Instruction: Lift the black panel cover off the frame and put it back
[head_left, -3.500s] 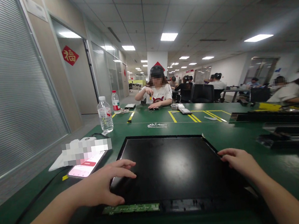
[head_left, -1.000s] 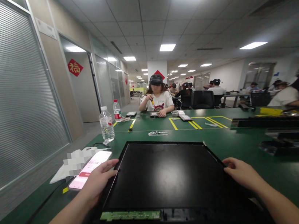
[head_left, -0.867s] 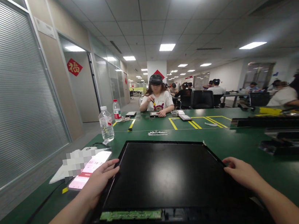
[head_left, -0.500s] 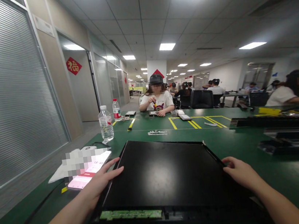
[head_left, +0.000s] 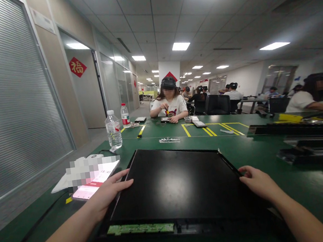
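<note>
A large black display panel (head_left: 173, 187) lies on the green table in front of me, with a green circuit strip (head_left: 140, 228) along its near edge. My left hand (head_left: 111, 189) grips the panel's left edge, thumb over the top surface. On the opposite side my right hand (head_left: 255, 180) pinches the right edge between thumb and bent fingers. The undersides of both hands' grips are hidden.
Left of the panel lie a lit phone (head_left: 98, 181) and a white bag (head_left: 64, 181). Two bottles (head_left: 113, 130) (head_left: 125, 116) stand behind. Black frame parts (head_left: 316, 148) lie right. A person (head_left: 169, 104) works across the table (head_left: 140, 143).
The view has shifted slightly. Both hands keep nearly the same places on the panel's edges, and the panel has hardly moved.
</note>
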The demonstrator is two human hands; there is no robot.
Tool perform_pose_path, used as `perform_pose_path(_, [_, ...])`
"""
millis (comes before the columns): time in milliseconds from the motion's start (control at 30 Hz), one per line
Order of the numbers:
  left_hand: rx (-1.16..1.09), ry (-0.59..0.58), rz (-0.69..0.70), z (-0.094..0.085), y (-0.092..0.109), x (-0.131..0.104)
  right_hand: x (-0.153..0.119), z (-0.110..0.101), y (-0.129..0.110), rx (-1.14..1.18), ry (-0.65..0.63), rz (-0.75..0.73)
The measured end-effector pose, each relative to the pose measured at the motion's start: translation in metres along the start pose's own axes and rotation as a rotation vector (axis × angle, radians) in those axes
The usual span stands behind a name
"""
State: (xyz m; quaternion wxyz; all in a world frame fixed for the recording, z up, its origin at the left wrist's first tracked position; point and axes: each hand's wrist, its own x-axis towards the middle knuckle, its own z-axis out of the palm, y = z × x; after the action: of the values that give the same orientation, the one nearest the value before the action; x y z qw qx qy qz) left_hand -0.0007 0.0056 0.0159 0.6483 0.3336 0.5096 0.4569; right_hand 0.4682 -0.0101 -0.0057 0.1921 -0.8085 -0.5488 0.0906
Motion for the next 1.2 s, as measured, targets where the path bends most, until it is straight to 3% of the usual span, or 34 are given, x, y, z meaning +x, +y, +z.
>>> perform_pose_path(333, [-0.004,-0.013,0.063,0.007,0.001,-0.010,-0.007,-0.005,-0.011,-0.036,-0.001,0.005])
perform_pose_path(633, [-0.034,0.009,0.113,0.009,0.003,-0.010,-0.004,-0.001,-0.006,0.003,0.009,0.002])
perform_pose_path(833, [-0.040,-0.115,0.155,0.006,0.005,-0.012,-0.003,0.000,-0.005,0.021,0.029,0.005])
perform_pose_path(1000, [-0.003,-0.077,0.209,0.013,0.011,-0.020,-0.004,-0.001,-0.006,0.040,0.022,0.013])
perform_pose_path(1200, [0.009,-0.111,0.273,0.014,0.013,-0.026,-0.004,-0.001,-0.007,0.110,0.026,0.041])
